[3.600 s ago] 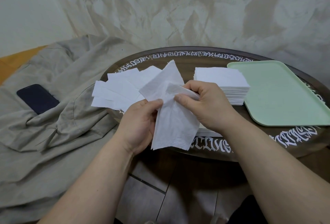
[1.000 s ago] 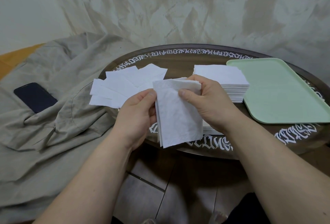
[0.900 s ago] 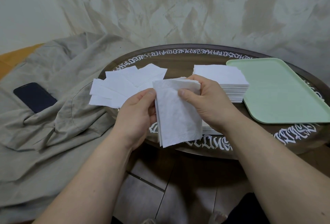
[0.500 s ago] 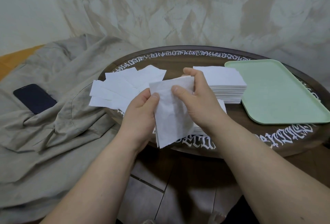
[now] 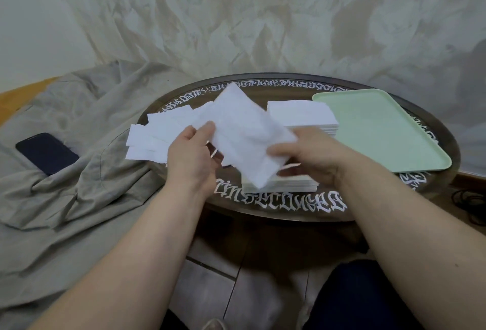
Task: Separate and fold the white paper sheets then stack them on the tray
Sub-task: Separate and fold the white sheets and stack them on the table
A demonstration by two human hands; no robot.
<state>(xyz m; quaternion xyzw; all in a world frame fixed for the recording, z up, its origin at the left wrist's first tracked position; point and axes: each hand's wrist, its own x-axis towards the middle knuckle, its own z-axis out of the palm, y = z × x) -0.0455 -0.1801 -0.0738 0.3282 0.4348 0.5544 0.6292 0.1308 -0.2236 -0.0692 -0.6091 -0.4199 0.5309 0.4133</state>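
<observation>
I pinch the white sheet (image 5: 244, 137) at mid-frame between my left hand (image 5: 193, 156) and my right hand (image 5: 306, 157), thumbs on top, holding it tilted above the table (image 5: 276, 211) so it can be folded before going to the bare green tray (image 5: 378, 129) at right.

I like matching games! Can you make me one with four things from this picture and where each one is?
Things:
1. green tray
2. dark phone
3. white sheet
4. loose folded sheets

Places:
A. on the beige cloth, left of the table
B. held up between the left hand and the right hand
C. on the right side of the round table
D. spread on the table's left side

Pairs: 1-C, 2-A, 3-B, 4-D
</observation>
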